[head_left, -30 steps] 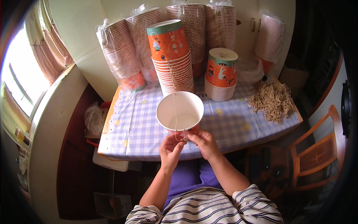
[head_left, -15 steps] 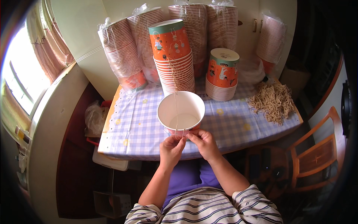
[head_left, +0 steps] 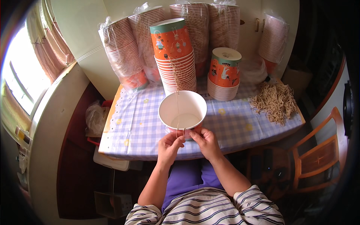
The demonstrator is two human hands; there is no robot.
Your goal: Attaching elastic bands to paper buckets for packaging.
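Pinching tan string point(head_left: 178, 112) (thin, pliant)

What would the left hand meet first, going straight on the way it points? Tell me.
Beyond the twine, the left hand would probably meet the near outer wall of the open paper tub; depth between them is unclear.

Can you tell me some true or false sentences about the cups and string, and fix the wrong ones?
1. A thin tan string crosses the mouth of the round, white-lined paper cup. True.
2. The left hand and right hand are at that cup's far side. False: both are at its near side.
3. The tangled tan string pile lies at the left end of the blue-and-white checked tablecloth. False: it lies toward the right end.
4. The tall stack of orange-and-green paper cups stands left of the similar shorter stack. True.
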